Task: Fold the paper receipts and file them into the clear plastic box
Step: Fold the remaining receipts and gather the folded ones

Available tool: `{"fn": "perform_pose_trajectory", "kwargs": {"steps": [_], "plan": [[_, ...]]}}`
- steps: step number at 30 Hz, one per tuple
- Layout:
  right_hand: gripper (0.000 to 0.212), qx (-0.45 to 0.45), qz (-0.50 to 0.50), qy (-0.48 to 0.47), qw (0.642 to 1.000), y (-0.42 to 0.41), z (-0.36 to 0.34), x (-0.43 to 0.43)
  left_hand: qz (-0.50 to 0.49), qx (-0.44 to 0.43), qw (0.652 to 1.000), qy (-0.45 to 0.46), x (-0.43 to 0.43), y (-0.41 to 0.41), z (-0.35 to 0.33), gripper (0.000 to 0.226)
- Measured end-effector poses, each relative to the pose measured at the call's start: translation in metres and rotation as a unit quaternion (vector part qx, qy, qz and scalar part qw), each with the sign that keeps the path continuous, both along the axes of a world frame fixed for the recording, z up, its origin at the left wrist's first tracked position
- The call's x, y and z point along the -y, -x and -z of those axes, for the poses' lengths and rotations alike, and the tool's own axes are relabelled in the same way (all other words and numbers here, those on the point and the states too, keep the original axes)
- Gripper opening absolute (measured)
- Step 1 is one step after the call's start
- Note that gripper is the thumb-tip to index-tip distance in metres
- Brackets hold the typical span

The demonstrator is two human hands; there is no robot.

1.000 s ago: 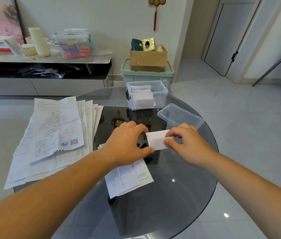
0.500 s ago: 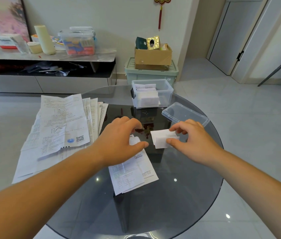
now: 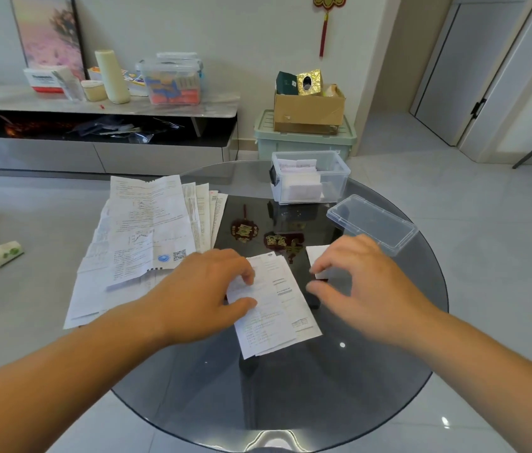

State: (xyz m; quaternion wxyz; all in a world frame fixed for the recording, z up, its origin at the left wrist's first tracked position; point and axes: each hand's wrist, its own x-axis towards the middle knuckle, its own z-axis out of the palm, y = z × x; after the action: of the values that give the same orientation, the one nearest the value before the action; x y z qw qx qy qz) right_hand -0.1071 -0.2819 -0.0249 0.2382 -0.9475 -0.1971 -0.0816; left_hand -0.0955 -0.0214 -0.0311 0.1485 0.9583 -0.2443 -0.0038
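Note:
A clear plastic box (image 3: pixel 340 179) stands at the far side of the round glass table (image 3: pixel 290 393), with folded white receipts upright inside it. A small pile of printed receipts (image 3: pixel 279 310) lies at the table's middle. My left hand (image 3: pixel 202 292) pinches the left edge of that pile's top receipt between thumb and fingers. A folded white receipt (image 3: pixel 318 255) lies on the glass to the right of the pile. My right hand (image 3: pixel 359 282) hovers over it with loosely curled fingers, fingertips at its near edge and thumb apart from it.
The box's clear lid (image 3: pixel 372 223) lies right of the box near the table's edge. A large fan of unfolded receipts (image 3: pixel 147 230) overhangs the table's left side. Behind stand a low cabinet (image 3: pixel 94 152) and a green crate (image 3: pixel 303 142) with a cardboard box.
My left hand has left the folded receipt and dropped onto the printed pile. My right hand has eased its pinch, and the folded receipt now lies on the glass.

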Motion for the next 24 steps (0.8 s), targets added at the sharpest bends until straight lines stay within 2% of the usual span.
{"fn": "perform_pose_trajectory", "kwargs": {"steps": [2, 5, 9, 13, 17, 21, 24], "plan": [[0.025, -0.046, -0.055, 0.042, 0.997, 0.014, 0.001, -0.013, 0.022, 0.000, 0.999, -0.030, -0.003, 0.012, 0.001, 0.036], [0.047, -0.094, -0.102, 0.068, 0.988, 0.026, 0.011, -0.022, 0.042, -0.018, 0.997, -0.060, -0.006, 0.028, 0.003, 0.059], [0.063, -0.107, -0.124, 0.092, 0.982, 0.028, 0.022, -0.026, 0.061, -0.034, 0.996, -0.052, -0.009, 0.039, 0.005, 0.076], [0.054, -0.089, -0.115, 0.083, 0.986, 0.030, 0.025, -0.029, 0.066, -0.029, 0.997, -0.021, -0.010, 0.040, 0.013, 0.065], [0.039, -0.082, -0.102, 0.079, 0.988, 0.035, 0.026, -0.032, 0.075, -0.029, 0.996, -0.029, -0.009, 0.041, 0.016, 0.054], [0.046, -0.089, -0.102, 0.099, 0.986, 0.038, 0.028, -0.033, 0.069, -0.044, 0.997, -0.005, -0.010, 0.040, 0.018, 0.051], [0.041, -0.103, -0.091, 0.083, 0.987, 0.037, 0.029, -0.035, 0.065, -0.055, 0.996, -0.001, -0.008, 0.038, 0.018, 0.047]]}}
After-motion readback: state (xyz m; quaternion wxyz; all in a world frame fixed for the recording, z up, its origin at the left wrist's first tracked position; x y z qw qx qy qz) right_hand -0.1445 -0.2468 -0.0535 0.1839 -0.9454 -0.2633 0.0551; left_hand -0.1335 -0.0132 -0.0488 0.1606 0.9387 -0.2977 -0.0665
